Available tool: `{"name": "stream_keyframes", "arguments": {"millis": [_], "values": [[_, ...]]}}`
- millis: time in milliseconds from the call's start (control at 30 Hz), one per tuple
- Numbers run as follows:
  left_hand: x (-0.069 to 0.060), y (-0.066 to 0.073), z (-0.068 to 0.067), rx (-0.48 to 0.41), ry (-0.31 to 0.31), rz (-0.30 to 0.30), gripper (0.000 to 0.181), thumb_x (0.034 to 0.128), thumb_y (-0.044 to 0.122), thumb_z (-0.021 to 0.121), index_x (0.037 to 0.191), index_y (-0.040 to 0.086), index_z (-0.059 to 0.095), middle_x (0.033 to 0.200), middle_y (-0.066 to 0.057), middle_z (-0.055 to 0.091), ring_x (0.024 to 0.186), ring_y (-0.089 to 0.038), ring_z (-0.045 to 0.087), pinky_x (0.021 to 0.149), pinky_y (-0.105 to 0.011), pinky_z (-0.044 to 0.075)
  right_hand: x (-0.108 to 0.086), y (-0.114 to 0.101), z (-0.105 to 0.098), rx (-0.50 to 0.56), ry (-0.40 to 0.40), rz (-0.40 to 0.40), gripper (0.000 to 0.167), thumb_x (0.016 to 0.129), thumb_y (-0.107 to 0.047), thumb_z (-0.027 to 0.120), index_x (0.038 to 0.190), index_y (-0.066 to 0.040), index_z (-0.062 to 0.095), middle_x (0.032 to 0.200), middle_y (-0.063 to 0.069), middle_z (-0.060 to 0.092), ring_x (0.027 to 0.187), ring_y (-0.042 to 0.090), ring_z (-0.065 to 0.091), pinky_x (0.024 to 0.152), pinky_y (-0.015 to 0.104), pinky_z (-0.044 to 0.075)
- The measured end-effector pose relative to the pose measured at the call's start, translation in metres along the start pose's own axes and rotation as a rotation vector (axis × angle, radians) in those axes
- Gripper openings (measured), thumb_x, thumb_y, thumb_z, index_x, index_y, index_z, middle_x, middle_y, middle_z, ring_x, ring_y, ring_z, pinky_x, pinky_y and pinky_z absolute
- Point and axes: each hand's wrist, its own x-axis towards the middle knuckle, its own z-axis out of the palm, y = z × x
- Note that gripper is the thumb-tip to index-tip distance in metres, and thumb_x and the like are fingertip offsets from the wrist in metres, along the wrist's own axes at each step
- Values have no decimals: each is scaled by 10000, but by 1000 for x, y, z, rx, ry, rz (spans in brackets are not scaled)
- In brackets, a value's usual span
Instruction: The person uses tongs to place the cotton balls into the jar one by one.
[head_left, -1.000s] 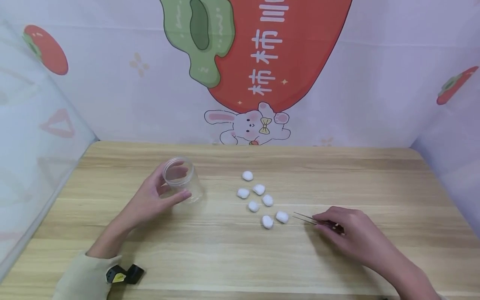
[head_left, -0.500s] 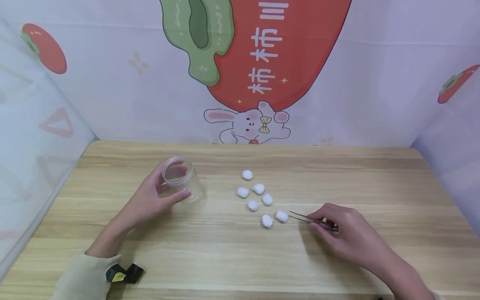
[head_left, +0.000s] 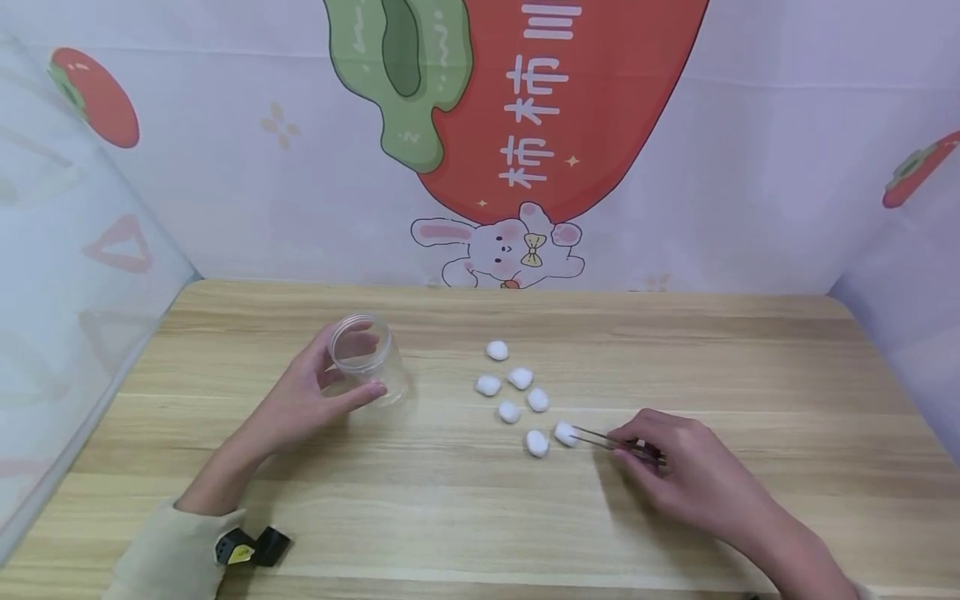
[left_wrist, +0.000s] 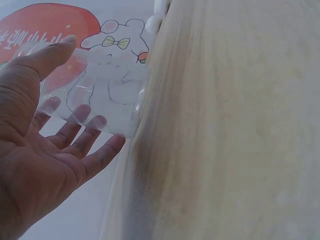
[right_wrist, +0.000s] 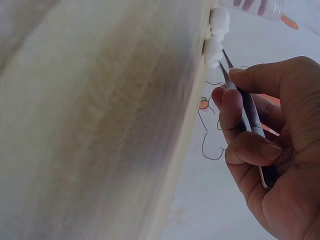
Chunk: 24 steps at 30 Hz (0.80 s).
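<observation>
- Standing mouth-up on the wood-grain table (head_left: 420, 517), the clear jar (head_left: 393, 371) is held by the left hand (head_left: 307, 396): its thumb is laid along the near side and its fingers are spread round the far side.
- Tweezers (head_left: 600, 439) are pinched in the right hand (head_left: 693, 467), with the other fingers curled beneath. Their prongs are parted slightly, and the tips are placed at the rightmost white ball (head_left: 565, 434) — whether it is squeezed between them cannot be told.
- Six other white balls (head_left: 509, 412) are scattered on the table between the jar and the tweezers, one of them just beside the ball at the tips.
- As far as can be judged, only a beginning has been made: the jar is steadied and the tweezers are set at one ball. No ball is seen inside the jar, none is clearly lifted, and all seven are left on the tabletop.
- On the backdrop (head_left: 750, 183), white characters (head_left: 531, 125) are printed sideways across a red fruit; 柿柿 can be read, with the next character cut off at the top edge.
- No brand is seen on the jar or tweezers — and the yellow label (head_left: 242, 553) on the black wrist device (head_left: 227, 546) is too small to be read.
</observation>
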Motion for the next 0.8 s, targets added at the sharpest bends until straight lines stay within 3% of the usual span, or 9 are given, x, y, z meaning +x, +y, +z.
{"name": "stream_keyframes", "arguments": {"millis": [400,800], "values": [[1,-2,0,-20,-6,19,760,911,166,853,1546,259,445,1447,-80,623,1321,-52,593,1067,-91,506,7,-3,4,-99,-33,-7,234,810,-8,853,929,-198,786,817,-204,651,711,-114,483,615,49,432],[2,-4,0,-26,1,16,764,903,152,859,1541,247,450,1439,-75,625,1321,-63,596,1062,-97,513,8,-2,3,-161,-35,3,242,798,-65,883,938,-243,797,847,-209,725,764,-107,598,623,208,565]]}}
